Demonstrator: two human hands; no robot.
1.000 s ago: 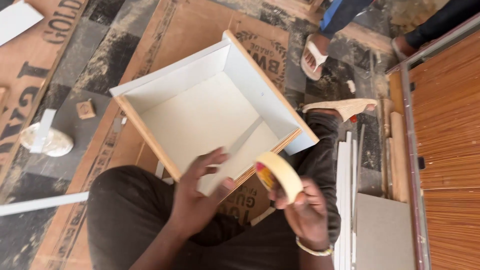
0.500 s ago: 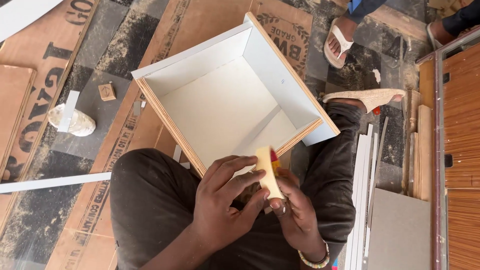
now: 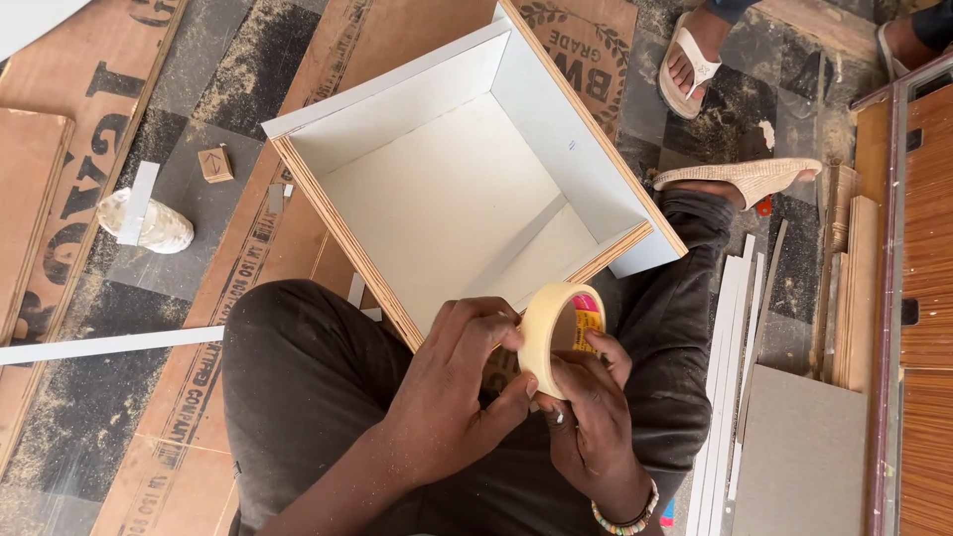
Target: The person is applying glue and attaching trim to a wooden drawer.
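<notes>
A roll of beige masking tape (image 3: 549, 332) is held upright in front of me, just below the open box. My right hand (image 3: 594, 427) grips the roll from underneath, thumb on its outer face. My left hand (image 3: 459, 382) presses fingers against the roll's left edge, thumb near the right thumb. The white-lined plywood box (image 3: 467, 179) lies open toward me on the floor, resting against my knees, with nothing inside it.
White edge strips (image 3: 730, 357) and a grey board (image 3: 802, 452) lie at right beside a striped wood panel (image 3: 923, 248). Another person's sandalled foot (image 3: 688, 60) is at the top. A plastic-wrapped bundle (image 3: 149, 220), a small wood block (image 3: 215, 164) and a long white strip (image 3: 109, 344) lie left.
The roll has turned in my hands from edge-on to showing its hollow core. My left fingers have shifted onto its left rim. The view has drifted, so the box sits higher.
</notes>
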